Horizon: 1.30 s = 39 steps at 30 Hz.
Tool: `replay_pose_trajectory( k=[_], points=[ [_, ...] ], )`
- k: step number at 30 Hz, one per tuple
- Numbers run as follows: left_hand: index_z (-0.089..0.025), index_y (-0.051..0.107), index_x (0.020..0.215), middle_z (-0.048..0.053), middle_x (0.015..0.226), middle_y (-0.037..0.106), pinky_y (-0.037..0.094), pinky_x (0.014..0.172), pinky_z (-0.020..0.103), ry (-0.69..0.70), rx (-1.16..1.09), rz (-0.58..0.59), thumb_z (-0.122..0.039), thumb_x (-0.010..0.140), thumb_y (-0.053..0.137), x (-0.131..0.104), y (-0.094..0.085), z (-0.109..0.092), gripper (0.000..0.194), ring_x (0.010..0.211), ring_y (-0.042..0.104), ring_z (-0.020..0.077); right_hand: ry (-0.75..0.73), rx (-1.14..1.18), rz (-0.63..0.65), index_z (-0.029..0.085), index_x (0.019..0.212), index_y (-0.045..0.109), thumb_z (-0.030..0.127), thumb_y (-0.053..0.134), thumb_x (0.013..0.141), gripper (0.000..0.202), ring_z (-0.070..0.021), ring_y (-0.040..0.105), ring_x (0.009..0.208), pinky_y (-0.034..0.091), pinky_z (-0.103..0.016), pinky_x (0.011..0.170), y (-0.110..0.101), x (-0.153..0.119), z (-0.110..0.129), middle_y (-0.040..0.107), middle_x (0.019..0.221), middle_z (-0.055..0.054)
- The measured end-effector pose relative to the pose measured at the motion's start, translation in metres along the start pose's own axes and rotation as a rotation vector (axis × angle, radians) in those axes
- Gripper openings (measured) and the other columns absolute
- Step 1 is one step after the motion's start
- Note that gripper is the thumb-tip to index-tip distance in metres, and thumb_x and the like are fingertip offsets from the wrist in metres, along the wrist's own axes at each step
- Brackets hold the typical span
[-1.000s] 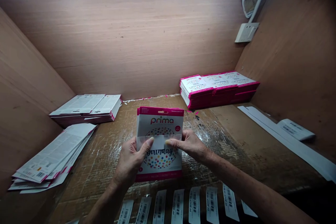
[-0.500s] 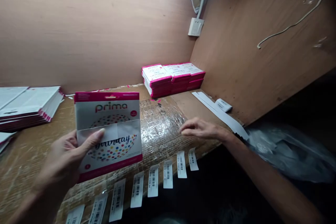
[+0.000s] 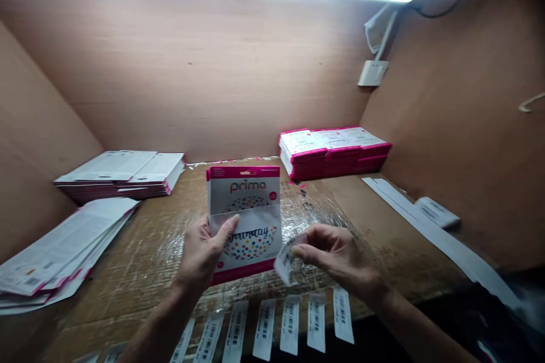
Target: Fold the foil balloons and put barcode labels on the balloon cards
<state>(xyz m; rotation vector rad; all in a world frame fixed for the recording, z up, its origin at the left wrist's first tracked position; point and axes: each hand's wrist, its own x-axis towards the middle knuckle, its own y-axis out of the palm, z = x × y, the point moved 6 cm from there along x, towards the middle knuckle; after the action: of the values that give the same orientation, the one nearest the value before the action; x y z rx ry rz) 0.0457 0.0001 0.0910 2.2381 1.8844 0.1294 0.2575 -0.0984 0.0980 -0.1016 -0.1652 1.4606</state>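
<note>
My left hand (image 3: 203,252) is closed on a small stack of flat printed packets (image 3: 251,249), thumb across the front. The top packet is white with pink bands, a hang hole, "prima" lettering and coloured dots. A pale strip crosses its middle, partly covering the print. My right hand (image 3: 336,252) pinches a white barcode label (image 3: 285,261) between thumb and fingers. That label is curled and tilted, close to the packet's lower right corner; I cannot tell whether they touch. Below, several more barcode labels (image 3: 290,324) hang in a row from the table's front edge.
Pink-edged packets (image 3: 334,164) are stacked at the back right. Piles of white packets (image 3: 123,167) and fanned packets (image 3: 72,249) lie on the left. Long white strips (image 3: 426,227) and a small white block (image 3: 437,212) lie right. Wood panels (image 3: 221,79) enclose the taped cardboard surface (image 3: 170,244).
My right hand, with no label visible in it before, now holds one and is beside the packets. My view has swung left and up, showing the lamp and the left piles.
</note>
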Motion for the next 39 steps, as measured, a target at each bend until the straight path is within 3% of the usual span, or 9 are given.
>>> replay_pose_trajectory(
  k=[3, 6, 11, 16, 22, 25, 28, 32, 39],
  points=[
    [-0.012, 0.069, 0.09, 0.007, 0.073, 0.077, 0.058, 0.06, 0.032, 0.062, 0.019, -0.026, -0.038, 0.063, 0.083, 0.0, -0.007, -0.004, 0.04, 0.055, 0.07, 0.0217, -0.061, 0.118, -0.015, 0.018, 0.068, 0.064, 0.047, 0.077, 0.07, 0.031, -0.0112, 0.051, 0.055, 0.043, -0.025, 0.053, 0.049, 0.033, 0.006, 0.061, 0.062, 0.001],
    [-0.012, 0.069, 0.092, 0.007, 0.075, 0.078, 0.057, 0.063, 0.03, 0.108, 0.048, -0.076, -0.037, 0.063, 0.083, 0.002, -0.023, -0.005, 0.04, 0.064, 0.072, 0.0236, -0.081, 0.178, -0.049, 0.018, 0.065, 0.061, 0.05, 0.076, 0.069, 0.035, -0.0113, 0.051, 0.054, 0.043, -0.025, 0.052, 0.072, 0.058, 0.005, 0.061, 0.062, 0.0],
    [-0.011, 0.068, 0.094, 0.011, 0.08, 0.078, 0.056, 0.061, 0.029, 0.14, 0.124, -0.104, -0.044, 0.069, 0.077, 0.012, -0.044, 0.005, 0.043, 0.07, 0.073, 0.0253, -0.049, 0.165, -0.096, 0.017, 0.065, 0.062, 0.052, 0.075, 0.067, 0.037, -0.0131, 0.055, 0.057, 0.046, -0.026, 0.054, 0.082, 0.077, -0.004, 0.063, 0.064, -0.002],
    [-0.009, 0.068, 0.094, 0.013, 0.085, 0.078, 0.057, 0.067, 0.031, 0.184, 0.212, -0.164, -0.046, 0.069, 0.076, 0.019, -0.052, 0.008, 0.045, 0.08, 0.073, 0.0284, -0.056, 0.013, -0.164, 0.017, 0.065, 0.06, 0.052, 0.069, 0.072, 0.037, -0.0134, 0.054, 0.057, 0.044, -0.025, 0.055, 0.089, 0.085, -0.008, 0.063, 0.064, -0.002],
    [-0.012, 0.069, 0.092, 0.012, 0.088, 0.078, 0.058, 0.068, 0.031, 0.213, 0.327, -0.174, -0.044, 0.074, 0.071, 0.021, -0.051, 0.004, 0.037, 0.078, 0.073, 0.0274, -0.056, -0.471, -0.275, 0.02, 0.058, 0.056, 0.056, 0.064, 0.076, 0.041, -0.0165, 0.056, 0.058, 0.04, -0.028, 0.057, 0.087, 0.095, -0.001, 0.06, 0.058, -0.001],
    [-0.012, 0.069, 0.089, 0.013, 0.092, 0.078, 0.058, 0.064, 0.029, 0.218, 0.367, -0.205, -0.044, 0.072, 0.071, 0.023, -0.053, 0.003, 0.036, 0.08, 0.073, 0.0281, -0.1, -0.629, -0.351, 0.019, 0.073, 0.06, 0.059, 0.068, 0.072, 0.04, -0.0237, 0.063, 0.075, 0.046, -0.033, 0.067, 0.083, 0.098, 0.003, 0.066, 0.079, -0.007],
    [-0.012, 0.068, 0.092, 0.012, 0.093, 0.078, 0.059, 0.066, 0.03, 0.187, 0.285, -0.181, -0.044, 0.071, 0.074, 0.026, -0.052, 0.004, 0.039, 0.081, 0.074, 0.0277, -0.097, -0.372, -0.362, 0.017, 0.097, 0.059, 0.06, 0.078, 0.057, 0.062, -0.0289, 0.065, 0.094, 0.052, -0.038, 0.076, 0.079, 0.106, -0.006, 0.065, 0.104, -0.013],
    [-0.011, 0.066, 0.1, 0.011, 0.085, 0.078, 0.061, 0.065, 0.034, 0.027, 0.022, -0.059, -0.047, 0.064, 0.08, 0.027, -0.041, 0.01, 0.052, 0.074, 0.074, 0.0277, -0.054, 0.182, -0.035, 0.016, 0.102, 0.06, 0.057, 0.074, 0.067, 0.055, -0.0267, 0.068, 0.092, 0.055, -0.039, 0.08, 0.098, 0.115, -0.025, 0.071, 0.101, -0.011],
    [-0.012, 0.065, 0.103, 0.015, 0.091, 0.078, 0.062, 0.072, 0.04, -0.096, -0.017, -0.021, -0.045, 0.055, 0.087, 0.041, -0.017, 0.03, 0.062, 0.085, 0.073, 0.0337, -0.064, 0.137, -0.132, 0.018, 0.099, 0.06, 0.047, 0.077, 0.068, 0.047, -0.027, 0.07, 0.092, 0.058, -0.039, 0.078, 0.079, 0.115, -0.033, 0.073, 0.099, -0.009]
  ],
)
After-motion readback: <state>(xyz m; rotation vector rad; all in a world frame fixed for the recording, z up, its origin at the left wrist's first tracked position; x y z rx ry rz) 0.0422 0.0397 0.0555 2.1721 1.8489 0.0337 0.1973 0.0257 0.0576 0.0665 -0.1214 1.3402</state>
